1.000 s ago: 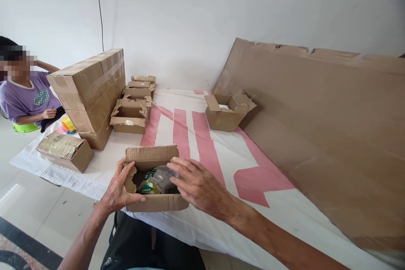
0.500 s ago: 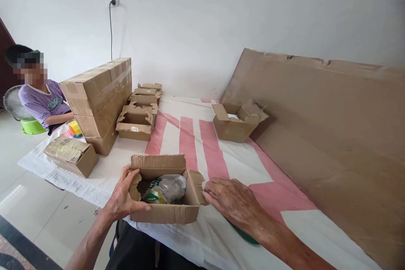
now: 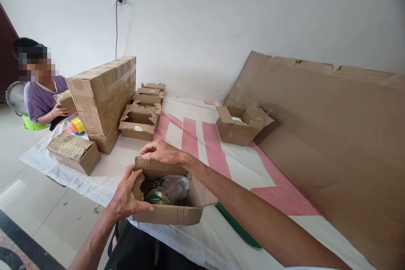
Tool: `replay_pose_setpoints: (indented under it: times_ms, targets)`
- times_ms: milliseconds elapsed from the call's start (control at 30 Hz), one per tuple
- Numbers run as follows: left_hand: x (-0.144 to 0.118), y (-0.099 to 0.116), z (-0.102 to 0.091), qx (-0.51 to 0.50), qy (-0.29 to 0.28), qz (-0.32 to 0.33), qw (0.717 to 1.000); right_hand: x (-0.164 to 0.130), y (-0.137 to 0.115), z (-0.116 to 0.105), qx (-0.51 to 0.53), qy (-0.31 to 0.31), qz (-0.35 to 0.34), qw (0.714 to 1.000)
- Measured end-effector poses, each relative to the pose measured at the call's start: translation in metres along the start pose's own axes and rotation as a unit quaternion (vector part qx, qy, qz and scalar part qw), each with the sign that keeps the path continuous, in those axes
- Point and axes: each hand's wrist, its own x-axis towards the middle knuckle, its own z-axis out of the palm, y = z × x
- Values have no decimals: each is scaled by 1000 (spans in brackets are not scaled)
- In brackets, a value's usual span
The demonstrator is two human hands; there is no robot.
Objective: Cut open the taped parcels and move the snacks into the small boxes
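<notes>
The small open carton (image 3: 167, 202) sits at the near edge of the cloth-covered table (image 3: 221, 156), its long axis running left to right across the person's front. Inside lies a plastic-wrapped packet (image 3: 169, 188) with green print. The left hand (image 3: 128, 196) clasps the carton's left end, thumb laid along the front wall and fingers curled over the torn side flap. The right hand (image 3: 161, 152) reaches over the top and pinches the far flap (image 3: 158, 168) (its rear long edge), so it is the hand nearer the flaps. Other open cartons (image 3: 139, 120) stand well apart.
</notes>
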Motion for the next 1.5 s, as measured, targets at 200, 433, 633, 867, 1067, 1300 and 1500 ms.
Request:
replay_pose_setpoints:
  times_ms: [200, 433, 633, 867, 1067, 1300, 1500]
  targets:
    - [8, -2, -1, 0, 1, -11, 1000, -17, -9, 2, -14, 40, -66, 997]
    - [9, 2, -3, 9, -3, -14, 1000, -7, -6, 5, -4, 54, -8, 998]
    - [13, 4, -6, 12, 0, -3, 1000, -2, -6, 4, 24, 8, -4, 1000]
    - [15, 3, -6, 7, 0, -5, 1000, -1, -5, 4, 29, -1, -1, 1000]
    - [17, 4, -6, -3, 4, -16, 1000, -3, -2, 17, -36, 65, -57, 996]
    - [21, 1, -6, -27, -3, -22, 999, -20, -3, 29, -161, 89, -162, 969]
    - [21, 1, -7, -16, -3, -38, 999, -15, -2, 22, -52, 85, -120, 988]
